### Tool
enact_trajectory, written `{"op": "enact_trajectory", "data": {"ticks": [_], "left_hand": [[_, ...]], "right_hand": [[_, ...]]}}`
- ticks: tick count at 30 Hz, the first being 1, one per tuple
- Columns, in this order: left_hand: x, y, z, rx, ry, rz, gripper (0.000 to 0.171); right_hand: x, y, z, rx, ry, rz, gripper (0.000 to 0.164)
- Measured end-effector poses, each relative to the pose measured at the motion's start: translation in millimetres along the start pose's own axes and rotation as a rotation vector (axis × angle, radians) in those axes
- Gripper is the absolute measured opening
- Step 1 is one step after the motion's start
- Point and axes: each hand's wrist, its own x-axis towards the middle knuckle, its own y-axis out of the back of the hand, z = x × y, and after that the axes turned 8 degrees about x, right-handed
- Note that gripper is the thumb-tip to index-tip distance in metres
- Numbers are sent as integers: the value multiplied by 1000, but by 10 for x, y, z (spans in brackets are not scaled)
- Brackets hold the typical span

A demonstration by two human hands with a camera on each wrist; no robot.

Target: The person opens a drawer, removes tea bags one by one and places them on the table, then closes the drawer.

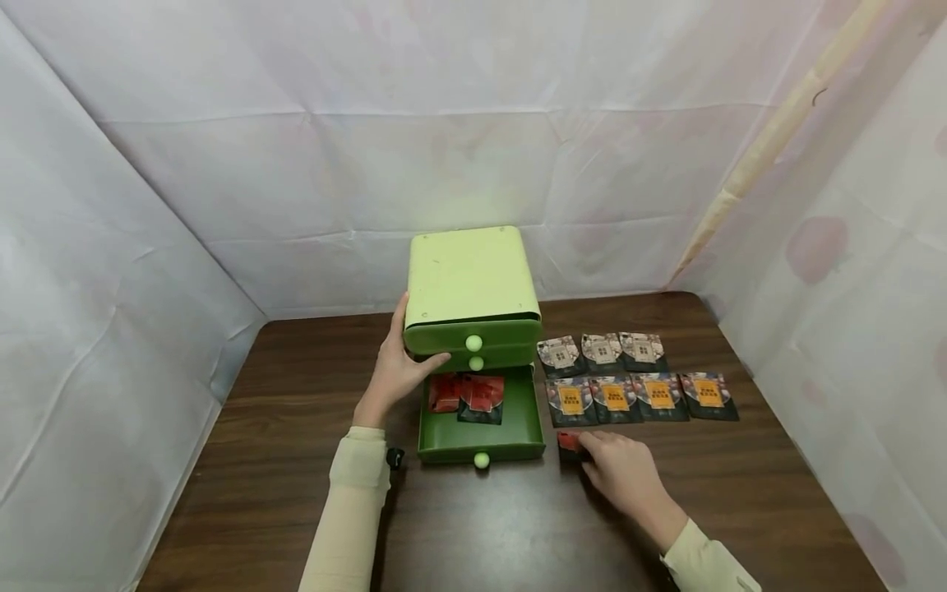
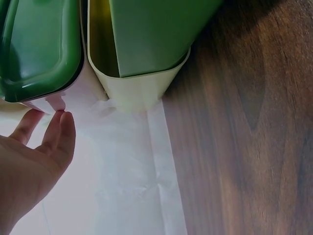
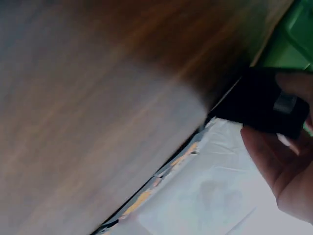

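A light-green drawer cabinet (image 1: 469, 275) stands at the back middle, its bottom drawer (image 1: 524, 427) pulled out. Two red-and-black packets (image 1: 482, 400) lie overlapping inside this drawer. My left hand (image 1: 395, 366) rests against the cabinet's left side, thumb stretched across the front; in the left wrist view its fingertips (image 2: 66, 120) touch the casing below a green drawer front (image 2: 39, 44). To the right of the drawer, my right hand (image 1: 625, 473) pinches another red-and-black packet (image 1: 568, 441) by its edge. The right wrist view shows this packet's dark back (image 3: 254, 100) between thumb and fingers.
Right of the cabinet lie two rows of packets on the brown table (image 1: 281, 460): three with beige labels (image 1: 602, 352) behind, several with orange labels (image 1: 614, 399) in front. White sheeting (image 1: 333, 164) hangs around the table's back and sides.
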Motion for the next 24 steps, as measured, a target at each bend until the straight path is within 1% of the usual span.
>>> {"op": "enact_trajectory", "data": {"ticks": [3, 6, 10, 15, 18, 24], "left_hand": [[-10, -10, -19, 5, 8, -9, 115], [-8, -7, -24, 9, 14, -14, 116], [-7, 1, -31, 11, 13, -9, 116], [-17, 1, -37, 12, 24, -13, 115], [-19, 10, -29, 8, 25, -17, 115], [-13, 10, -14, -18, 8, -21, 115]], "right_hand": [[-31, -39, 37, 4, -1, -95, 32], [-57, -58, 62, 11, 21, -154, 34], [-82, -82, 88, 27, 45, -192, 36], [-98, -90, 110, 62, 18, -254, 45], [-97, -83, 113, 75, 1, -286, 47], [-99, -71, 109, 84, -26, -299, 47]]}}
